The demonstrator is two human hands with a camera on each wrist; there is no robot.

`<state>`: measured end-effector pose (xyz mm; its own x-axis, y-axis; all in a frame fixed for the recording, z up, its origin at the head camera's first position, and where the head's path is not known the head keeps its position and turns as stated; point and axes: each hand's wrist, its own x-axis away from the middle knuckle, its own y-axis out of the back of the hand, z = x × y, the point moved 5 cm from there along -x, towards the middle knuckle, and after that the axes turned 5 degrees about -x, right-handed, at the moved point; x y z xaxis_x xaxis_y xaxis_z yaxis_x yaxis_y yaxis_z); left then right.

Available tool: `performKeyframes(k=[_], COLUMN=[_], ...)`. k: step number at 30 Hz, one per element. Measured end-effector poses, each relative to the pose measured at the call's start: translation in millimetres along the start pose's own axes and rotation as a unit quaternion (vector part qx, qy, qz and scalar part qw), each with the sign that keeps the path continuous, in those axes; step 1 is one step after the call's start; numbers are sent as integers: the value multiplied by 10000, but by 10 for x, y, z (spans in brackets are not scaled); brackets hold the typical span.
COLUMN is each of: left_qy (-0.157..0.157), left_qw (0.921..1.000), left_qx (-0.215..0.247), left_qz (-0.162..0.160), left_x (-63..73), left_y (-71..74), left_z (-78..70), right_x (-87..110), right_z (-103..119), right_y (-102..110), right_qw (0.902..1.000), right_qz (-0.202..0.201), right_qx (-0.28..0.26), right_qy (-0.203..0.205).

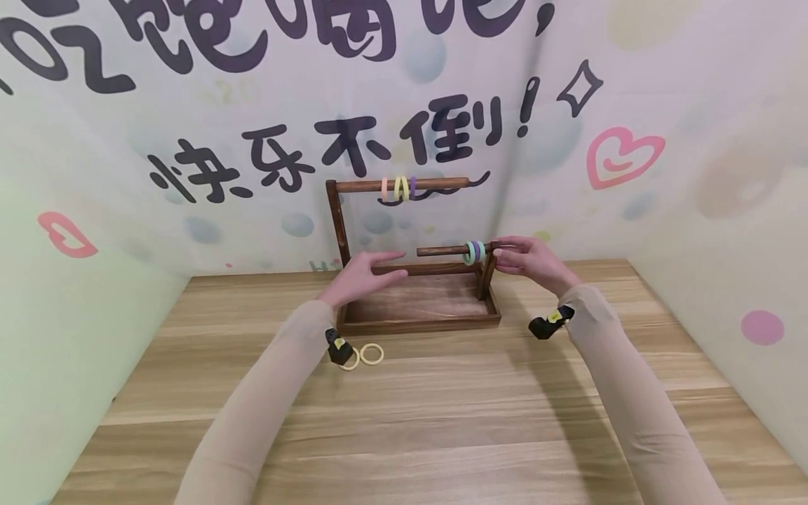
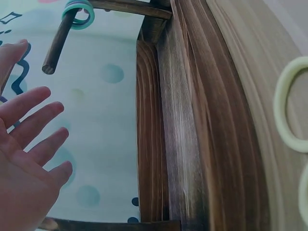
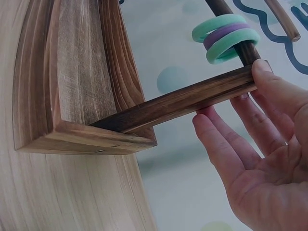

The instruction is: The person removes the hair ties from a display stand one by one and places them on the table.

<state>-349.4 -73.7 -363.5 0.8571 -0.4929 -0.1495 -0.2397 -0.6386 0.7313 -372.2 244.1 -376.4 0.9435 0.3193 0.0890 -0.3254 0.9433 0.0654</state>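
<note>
A dark brown wooden rack [image 1: 419, 326] with a tray base and two posts of differing height stands on the table. My right hand [image 1: 533, 263] grips the top of its short post [image 3: 192, 98], thumb at the end and fingers along the far side. Beside that thumb, two mint green rings [image 3: 233, 44] with a purple ring [image 3: 224, 34] between them hang on the lower bar [image 1: 438, 250]. My left hand [image 1: 362, 275] is held over the tray's left part with fingers extended and apart, holding nothing; the left wrist view shows its spread fingers [image 2: 45, 144] short of the lower bar's free end.
On the upper bar [image 1: 442, 183] hang a pink ring [image 1: 384, 189], two yellow rings [image 1: 405, 188] and a purple ring [image 1: 413, 187]. Two pale yellow rings lie in front of the rack, one [image 1: 372, 354] partly beside my left wrist camera [image 1: 339, 347]. A printed cloth wall stands behind.
</note>
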Motion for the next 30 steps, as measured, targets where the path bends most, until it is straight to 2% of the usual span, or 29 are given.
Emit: performKeyframes(k=[10,22,30], left_qy=[-183,-166,-481], left_qw=[9990,9988,9928], left_qx=[-391,-385,-1091], left_qz=[-62,-239,-130], left_x=[-194,-391,-560], left_y=[-85,-129,-304], left_z=[-150,-271,-430], right_x=[8,11,8], right_z=[1,9,16], right_y=[-4,-12,-8], right_qw=[10000,9999,9999], right_qz=[-7,-7,60], right_qx=[31,98,-33], right_qy=[42,56,120])
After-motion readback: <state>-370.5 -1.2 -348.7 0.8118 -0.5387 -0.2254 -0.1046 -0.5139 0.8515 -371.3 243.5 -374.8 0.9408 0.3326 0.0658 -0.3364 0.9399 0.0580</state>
